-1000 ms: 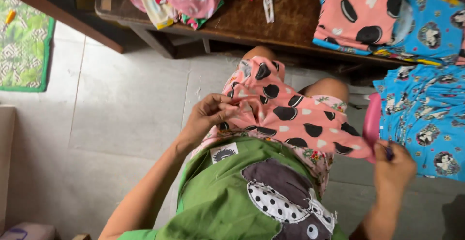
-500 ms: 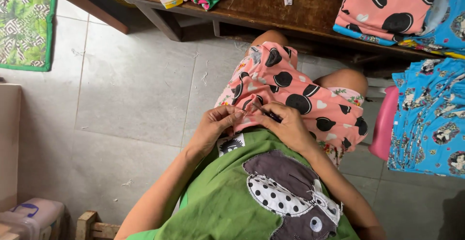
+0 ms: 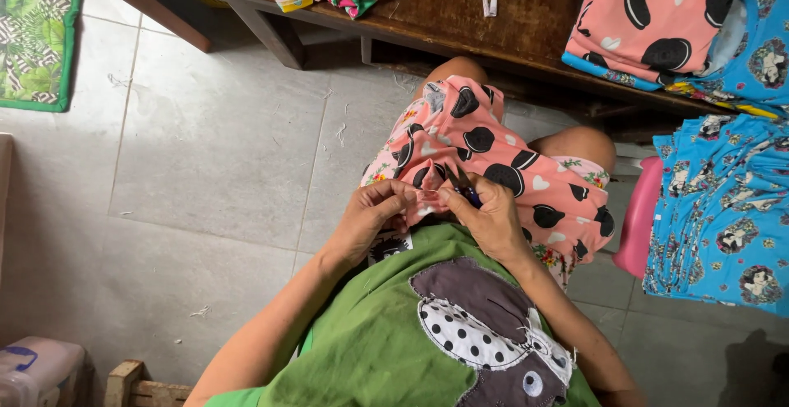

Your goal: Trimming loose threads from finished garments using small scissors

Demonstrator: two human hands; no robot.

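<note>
— Pink garment (image 3: 493, 152), the one with black ovals and small white hearts: where does it lie?

— Across the person's lap, draped over both knees and bunched toward the belly. Behind it stands a dark wooden table (image 3: 509, 13) with more folded clothes, and to the person's right a blue printed stack (image 3: 723, 210) rests on a pink stool (image 3: 637, 218). Grey floor tiles (image 3: 205, 144) spread out to the left.

— How does the cloth sit against the hands?

— Its bulk runs away from them, out toward the knees. Only the near edge is gathered up, right between the two hands, just above the green shirt (image 3: 370, 333) with its brown and dotted patch.

— Which hand is closer to that edge?

— Both touch it. The left hand (image 3: 374, 214) pinches a fold of the edge between thumb and fingertips. The right hand (image 3: 489, 218) is curled closed against the same fold, and something small and dark (image 3: 468, 196) shows at its fingers; I cannot tell what it is.

— And the long axis of the pinched part?

— Roughly side to side, stretched from one hand to the other, the hands nearly meeting.

— Anything smaller nearby?

— Bits of thread or lint on the tiles (image 3: 341, 132).
</note>
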